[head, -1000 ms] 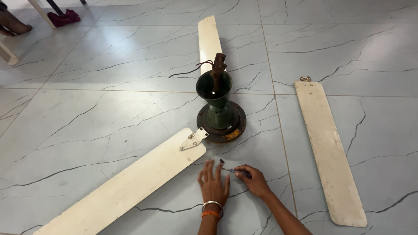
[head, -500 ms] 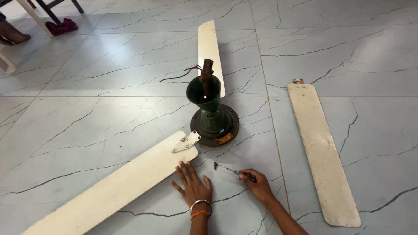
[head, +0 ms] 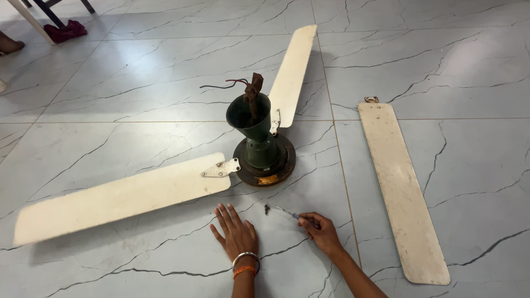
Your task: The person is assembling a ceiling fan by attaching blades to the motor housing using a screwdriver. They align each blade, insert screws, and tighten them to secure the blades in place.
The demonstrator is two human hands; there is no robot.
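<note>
I see a grey marbled tile floor filling the whole view. On it, a long cream fan blade runs from the near left up to the motor, its metal bracket touching the base. A second cream blade lies loose on the right, well apart from the motor. A third blade stretches from the motor toward the far side. The dark green fan motor sits in the middle with its cup-shaped cover upward, a rusty rod and wires sticking out of the top. At the far left, a maroon cloth lies by some furniture legs.

My left hand lies flat on the tile, fingers spread, gripping nothing, near the first blade's edge; bangles circle the wrist. My right hand is curled around a small screwdriver, whose tip points left. A small dark screw lies on the floor just beside that tip, between my hands and the motor.
</note>
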